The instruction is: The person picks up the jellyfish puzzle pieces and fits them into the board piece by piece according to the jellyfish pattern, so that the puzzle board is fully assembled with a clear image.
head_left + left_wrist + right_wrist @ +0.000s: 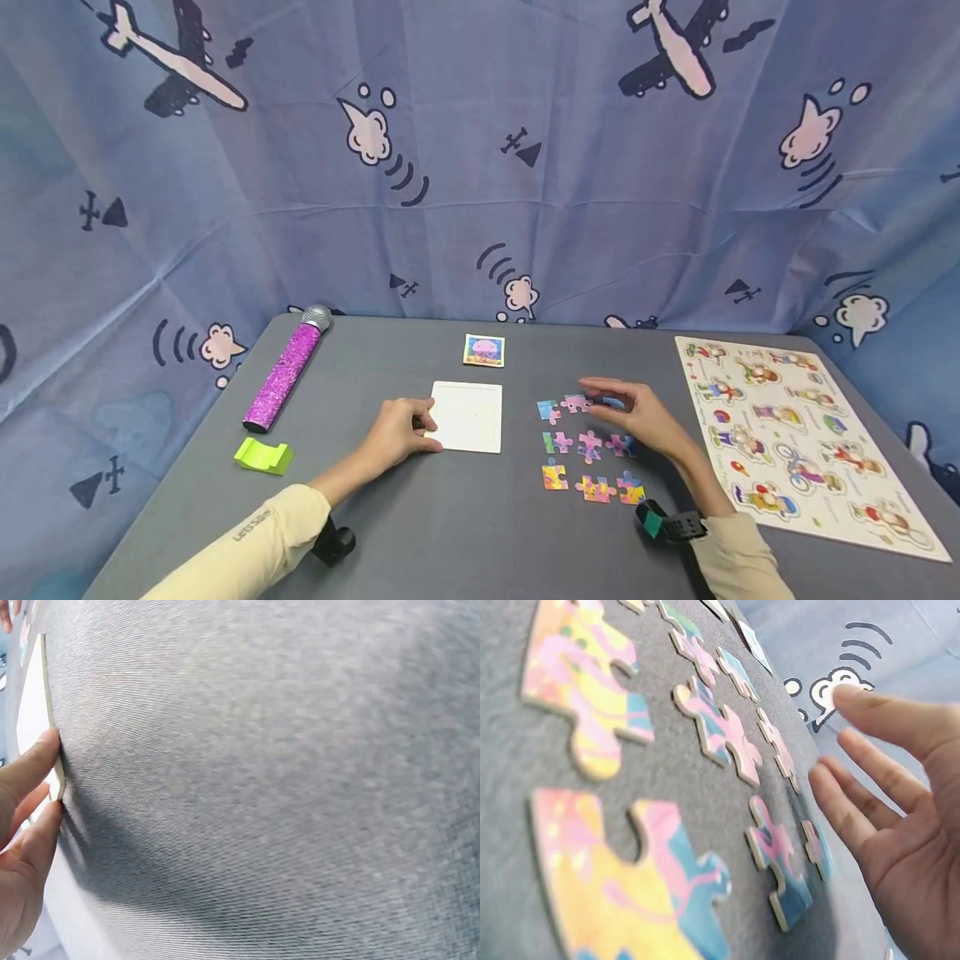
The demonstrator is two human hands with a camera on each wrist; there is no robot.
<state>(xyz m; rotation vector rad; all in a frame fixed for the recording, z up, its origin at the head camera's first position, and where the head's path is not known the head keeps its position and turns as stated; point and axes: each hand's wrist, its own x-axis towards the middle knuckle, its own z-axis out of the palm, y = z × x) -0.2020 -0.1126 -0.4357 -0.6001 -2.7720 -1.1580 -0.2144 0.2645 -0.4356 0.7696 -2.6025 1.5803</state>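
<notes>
Left hand (395,432) bent round the near-left corner of a white square board (468,418) — thumb and fingertips pinch its edge, board lies flat on the grey desk (465,533). Right hand (633,414) spread wide, thumb apart from fingers, nothing in it, hovers over the far row of puzzle pieces (589,447) and partly covers that row's right end in the head view. Nine pieces, three loose rows of three, to the right of the board; pieces sit near each other, pink and blue farther off, yellow and orange in the near row. Right wrist view shows them flat, picture side up, fingertips above and apart. Cream sleeves (255,542) on both arms, black band (678,525) on the right wrist with a green patch. Just beyond the board, a small picture card (483,351) with a pink figure. Far left of desk: purple glitter microphone (287,373), silver head pointing away, bright green holder (264,456) just nearer. Right side: large board of cartoon figures (806,442), set at a slant. Blue curtain (442,208) with airplanes behind everything.
</notes>
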